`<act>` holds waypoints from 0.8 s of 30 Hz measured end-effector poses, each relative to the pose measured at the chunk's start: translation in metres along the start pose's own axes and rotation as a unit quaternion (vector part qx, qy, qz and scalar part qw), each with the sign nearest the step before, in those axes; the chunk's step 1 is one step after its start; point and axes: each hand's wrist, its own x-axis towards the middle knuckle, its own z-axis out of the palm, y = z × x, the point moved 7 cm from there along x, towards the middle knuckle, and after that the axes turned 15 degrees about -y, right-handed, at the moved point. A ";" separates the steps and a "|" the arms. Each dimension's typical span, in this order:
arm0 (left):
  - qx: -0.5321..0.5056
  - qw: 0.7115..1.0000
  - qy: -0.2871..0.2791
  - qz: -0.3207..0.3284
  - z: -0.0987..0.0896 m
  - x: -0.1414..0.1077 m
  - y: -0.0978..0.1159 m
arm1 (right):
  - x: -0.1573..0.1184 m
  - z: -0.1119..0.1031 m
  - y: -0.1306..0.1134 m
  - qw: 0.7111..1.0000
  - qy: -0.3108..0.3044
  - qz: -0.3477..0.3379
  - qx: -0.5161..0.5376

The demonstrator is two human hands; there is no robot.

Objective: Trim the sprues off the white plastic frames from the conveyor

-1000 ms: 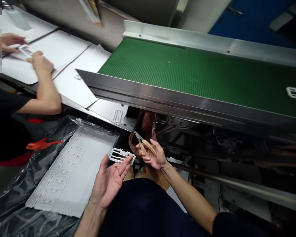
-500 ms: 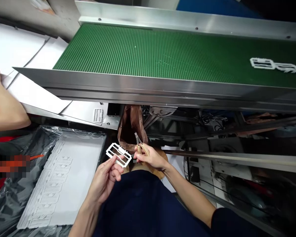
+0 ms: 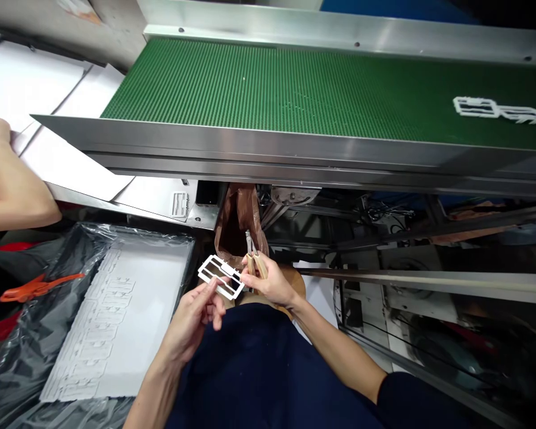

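Note:
A white plastic frame (image 3: 228,288) with long slots is pinched in my left hand (image 3: 195,322), thumb against fingers. Just right of it, my right hand (image 3: 271,282) is wrapped round cutting pliers (image 3: 251,262) with tan handles, their jaws pointing up and away from me. The right fingers are close to the frame's right end; whether they touch it I cannot tell. A brown plastic bag (image 3: 240,220) gapes open just beyond both hands.
A green conveyor belt (image 3: 250,89) behind a metal rail carries joined white parts (image 3: 495,109) at right. Left, a sheet bears rows of similar parts (image 3: 102,322) beside orange pliers (image 3: 38,288). Another frame (image 3: 179,204) lies on the table corner. A co-worker's arm (image 3: 18,179) rests at far left.
The white frame and my left hand have shifted slightly right, nearer my right hand. The pliers have swung more upright and look more closed.

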 end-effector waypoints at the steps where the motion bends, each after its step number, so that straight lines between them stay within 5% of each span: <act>1: 0.015 1.000 0.019 0.016 -0.006 -0.001 0.005 | -0.001 -0.001 0.001 1.000 0.001 -0.002 -0.003; 6: 0.067 0.988 0.107 0.083 -0.033 -0.008 0.035 | -0.004 -0.003 0.003 1.000 -0.012 -0.007 -0.015; 16: 0.184 0.983 -0.001 0.011 -0.031 0.009 0.056 | -0.011 -0.007 0.000 0.996 -0.011 -0.004 -0.086; 24: 0.285 0.957 -0.049 0.000 -0.012 0.014 0.066 | -0.020 -0.009 0.003 0.995 -0.019 0.012 -0.101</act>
